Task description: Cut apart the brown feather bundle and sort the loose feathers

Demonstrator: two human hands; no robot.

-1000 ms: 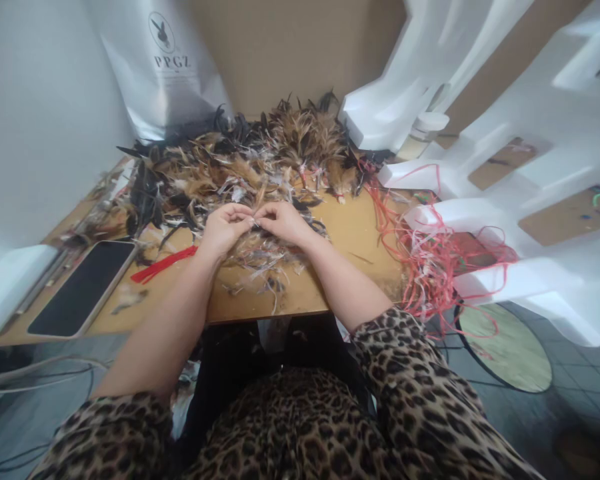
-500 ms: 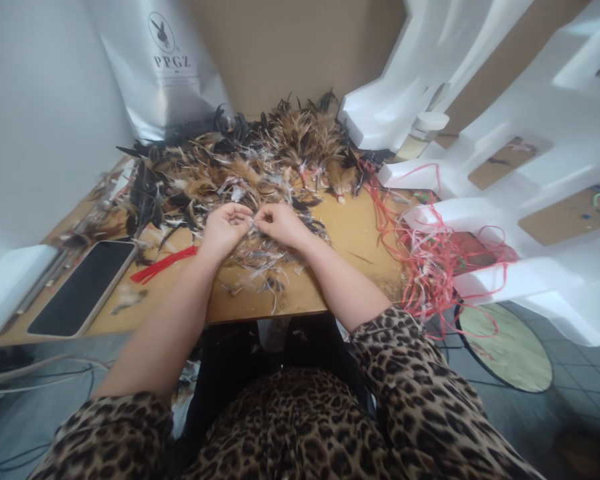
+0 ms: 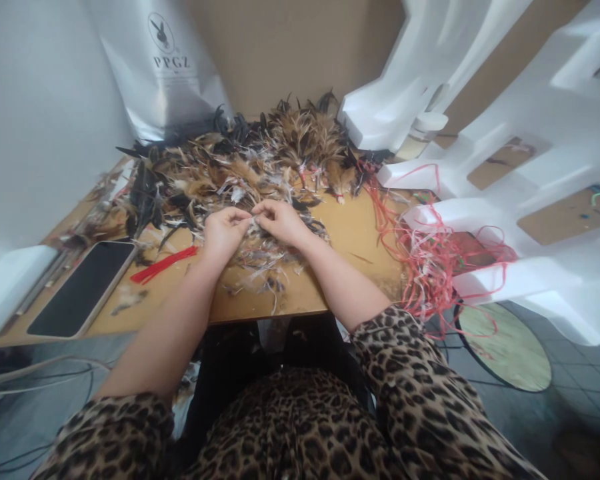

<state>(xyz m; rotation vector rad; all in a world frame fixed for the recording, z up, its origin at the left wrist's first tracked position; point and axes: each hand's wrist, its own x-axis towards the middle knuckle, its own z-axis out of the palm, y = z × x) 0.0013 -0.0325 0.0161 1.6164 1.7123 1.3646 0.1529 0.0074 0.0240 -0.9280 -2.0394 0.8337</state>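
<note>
My left hand [image 3: 226,230] and my right hand [image 3: 280,223] meet fingertip to fingertip just above the table [image 3: 360,233]. Both are closed in a pinch on a small pale wisp that looks like a feather [image 3: 253,221]; most of it is hidden by the fingers. Right beyond them lies a big heap of brown, black and white feathers [image 3: 200,170]. Loose feather scraps and down [image 3: 265,260] are scattered under and in front of my hands. A bunch of red strips [image 3: 163,265] rests left of my left wrist.
A phone [image 3: 83,290] and a white box-like object [image 3: 15,287] lie at the left. Behind the heap stands a silver bag [image 3: 170,93]. Tangled pink-red ribbon [image 3: 440,260] hangs over the right table edge, against white foam pieces [image 3: 530,280]. A lidded jar [image 3: 420,137] stands at the back right.
My right hand has risen slightly and its fingers have straightened towards the left fingertips. My left fingers have drawn closer together in the pinch. Everything else on the table looks the same.
</note>
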